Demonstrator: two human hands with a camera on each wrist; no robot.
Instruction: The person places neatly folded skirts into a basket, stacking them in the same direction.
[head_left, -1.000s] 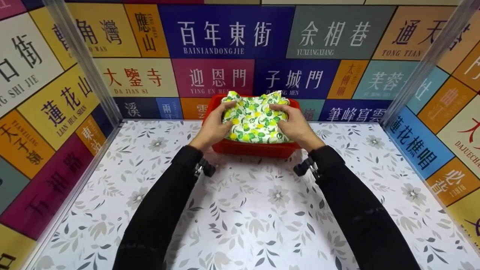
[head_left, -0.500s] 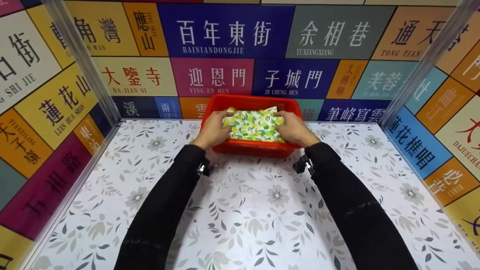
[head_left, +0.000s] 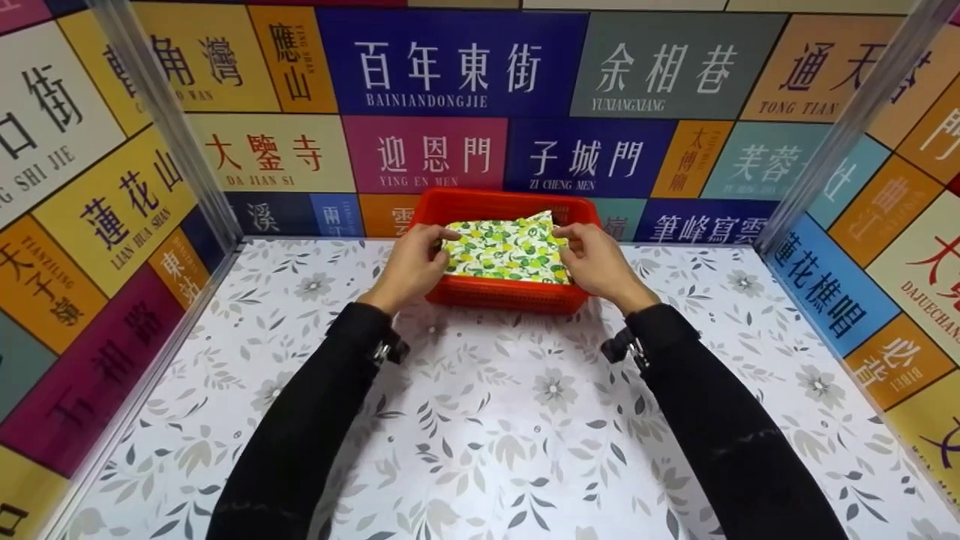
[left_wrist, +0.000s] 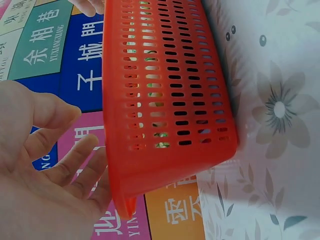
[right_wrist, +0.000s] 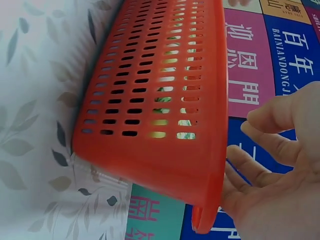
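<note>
A red slotted plastic basket [head_left: 510, 296] stands at the back of the table, against the wall. Inside it lies a folded white cloth [head_left: 502, 251] printed with yellow lemons and green leaves; one corner points up at the right. My left hand [head_left: 412, 264] is at the basket's left end, and the wrist view shows its fingers [left_wrist: 75, 155] loosely bent beside the rim with nothing between them. At the opposite end, my right hand [head_left: 600, 262] has its thumb and fingers [right_wrist: 250, 165] apart, also holding nothing. Through the slots, bits of the cloth's print show.
Panels with printed Chinese signs form the back wall [head_left: 450, 67] and both sides. The table [head_left: 480, 420] has a white covering with grey flowers and leaves. Each black sleeve has a small device strapped at the wrist.
Both hands have lowered the lemon-print cloth into the basket and let it go. They have since drawn apart toward the basket's two ends.
</note>
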